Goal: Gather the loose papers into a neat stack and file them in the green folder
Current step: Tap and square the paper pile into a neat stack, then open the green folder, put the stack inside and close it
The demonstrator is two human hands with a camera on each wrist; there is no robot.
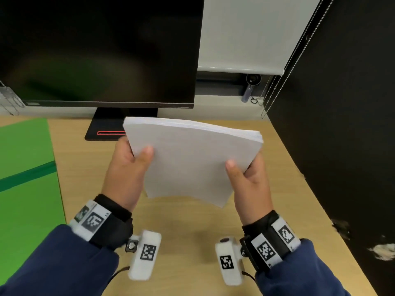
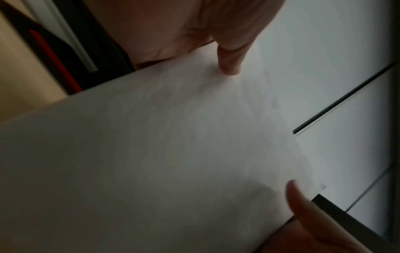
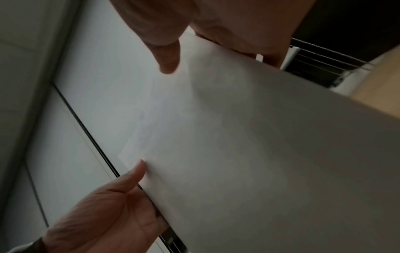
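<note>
A thick stack of white papers is held up above the wooden desk, tilted toward me and slightly bowed. My left hand grips its left edge, thumb on the front sheet. My right hand grips the right edge the same way. The fingers behind the stack are hidden. In the left wrist view the papers fill the frame with my left hand's thumb pressed on them. The right wrist view shows the papers under my right hand's thumb. The green folder lies closed on the desk at the left, an elastic band across it.
A dark monitor stands at the back on a black base, just behind the stack. A black partition walls the right side. Blind cords hang at the back right. Bare desk surface lies below the stack.
</note>
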